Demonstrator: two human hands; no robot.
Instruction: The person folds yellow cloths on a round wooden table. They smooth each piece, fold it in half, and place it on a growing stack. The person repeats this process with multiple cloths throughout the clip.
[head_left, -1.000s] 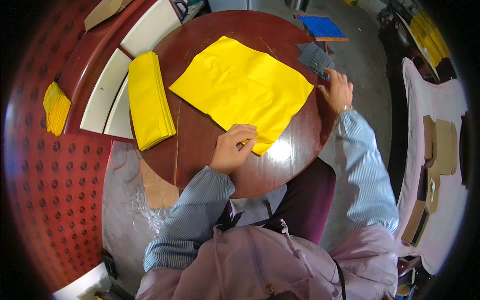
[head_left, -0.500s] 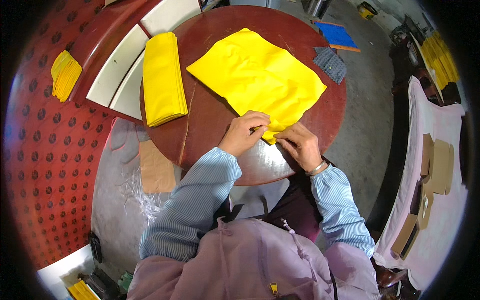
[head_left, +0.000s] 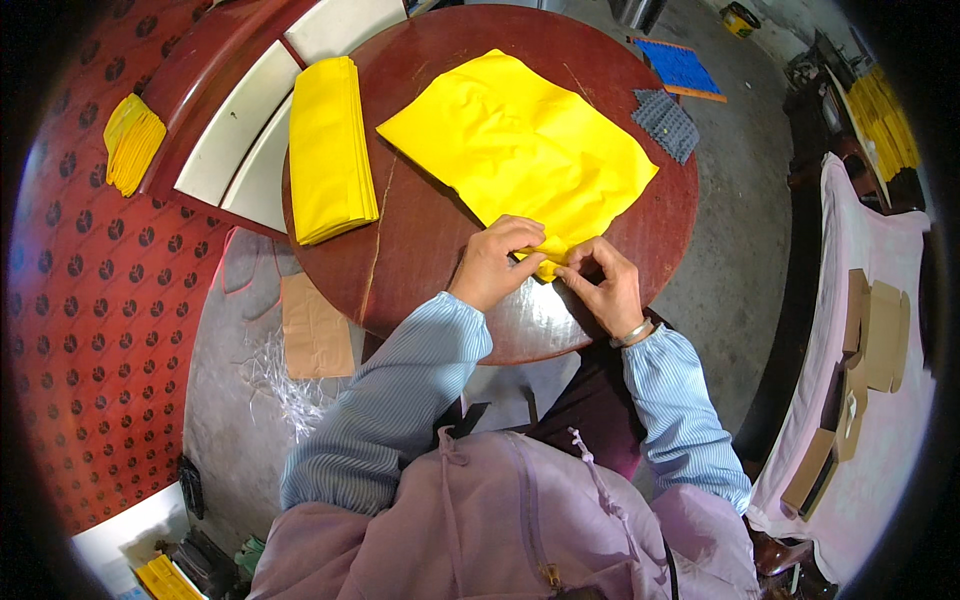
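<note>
A yellow cloth piece [head_left: 530, 140] lies flat and slightly creased on a round dark-red table [head_left: 650, 260]. Its near end narrows and bunches up between my two hands. My left hand [head_left: 494, 262] pinches the gathered end from the left with thumb and forefinger. From the right, my right hand [head_left: 604, 287] pinches the same end between thumb and fingertips. A small folded tip of the cloth shows between the hands; its exact fold is hard to make out. Left of the cloth lies a neat stack of folded yellow cloth [head_left: 332, 150].
A grey textured pad [head_left: 666, 124] sits at the table's right edge, with a blue panel [head_left: 680, 68] beyond it. White-topped red furniture [head_left: 237, 125] borders the table on the left. Brown cardboard [head_left: 316, 326] and clear plastic strands [head_left: 285, 385] lie below. Open cardboard boxes [head_left: 885, 335] rest at right.
My right thumb and fingers have shifted slightly and form a rounder pinch at the cloth's near end. The left hand keeps its grip. The whole view has shifted a little.
</note>
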